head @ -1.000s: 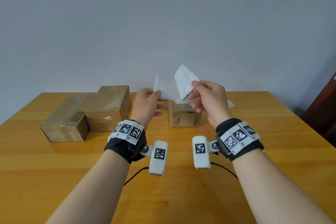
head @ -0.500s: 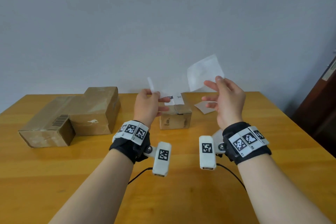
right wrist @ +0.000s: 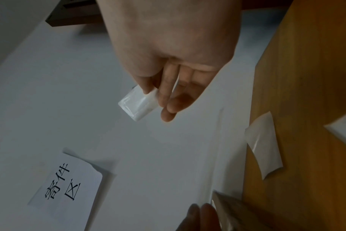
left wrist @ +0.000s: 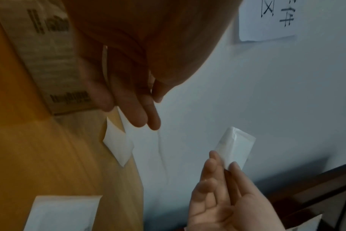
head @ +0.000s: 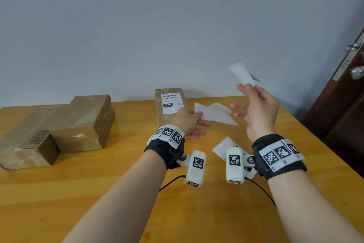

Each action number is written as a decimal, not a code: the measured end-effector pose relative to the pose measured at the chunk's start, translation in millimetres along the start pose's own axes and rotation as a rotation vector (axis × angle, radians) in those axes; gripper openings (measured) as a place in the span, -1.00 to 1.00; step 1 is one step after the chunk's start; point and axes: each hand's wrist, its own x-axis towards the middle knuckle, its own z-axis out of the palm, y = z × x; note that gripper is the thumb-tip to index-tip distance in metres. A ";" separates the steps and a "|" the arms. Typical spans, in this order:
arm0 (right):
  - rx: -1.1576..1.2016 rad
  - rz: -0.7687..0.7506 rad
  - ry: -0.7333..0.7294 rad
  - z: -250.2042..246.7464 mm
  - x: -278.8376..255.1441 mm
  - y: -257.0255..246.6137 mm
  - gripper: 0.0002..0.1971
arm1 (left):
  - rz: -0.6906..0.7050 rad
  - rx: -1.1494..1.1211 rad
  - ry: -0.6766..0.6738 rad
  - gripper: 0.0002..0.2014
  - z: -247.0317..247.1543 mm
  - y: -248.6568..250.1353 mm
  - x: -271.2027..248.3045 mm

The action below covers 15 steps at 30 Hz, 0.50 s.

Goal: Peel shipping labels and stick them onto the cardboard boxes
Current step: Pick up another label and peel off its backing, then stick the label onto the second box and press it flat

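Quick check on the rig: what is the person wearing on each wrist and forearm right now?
Forearms are bare, no sleeves. Each wrist carries a black strap topped with white tiles printed with black square markers: left band, right band. A white boxy camera with its own marker hangs under each wrist, trailing a thin black cable.

The head view was bright and evenly lit, with soft shadows and wide-angle bending at the edges. Both wrist views were dimmer, grainy and soft. The left hand [left wrist: 128, 75] sat dark and underexposed against the pale wall [left wrist: 247, 93], its nearby fingers blurred.
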 end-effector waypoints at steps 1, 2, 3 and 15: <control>-0.002 0.003 -0.003 -0.7 0.4 0.2 -0.79 | -0.009 -0.012 -0.047 -0.41 2.8 0.8 -0.8; -0.004 0.005 -0.008 -1.2 0.5 1.1 -0.79 | -0.020 -0.041 -0.098 -0.34 4.3 0.5 -1.0; -0.009 0.006 -0.016 -1.3 0.3 1.8 -0.79 | -0.030 -0.070 -0.139 -0.29 4.3 0.6 -1.9; -0.119 0.074 -0.276 43.6 -29.3 19.9 -0.88 | 0.416 0.323 0.622 -0.67 -112.4 2.3 -12.1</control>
